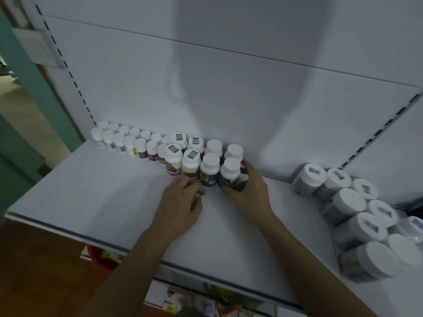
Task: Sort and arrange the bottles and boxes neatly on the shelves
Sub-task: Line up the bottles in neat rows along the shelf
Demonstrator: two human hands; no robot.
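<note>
- Far left, at back of white shelf [91, 202]: small white-capped bottles [123, 140], two rows, upright vs. the rear wall.
- Centre-left: sticker-capped bottles [180, 154], taller, two deep, just beside the small ones.
- Below them, left hand [180, 202]: back up, fingers curled at foot of front row; can't tell if it grips anything.
- Betw. the hands: blue-label bottle [209, 170], upright in front row.
- Centre-right, right hand [249, 191]: thumb & fingers wrapped round green-label bottle [230, 173], upright at row's right end.
- Far right: big white-lidded jars [352, 213], clustered, well apart.
</note>
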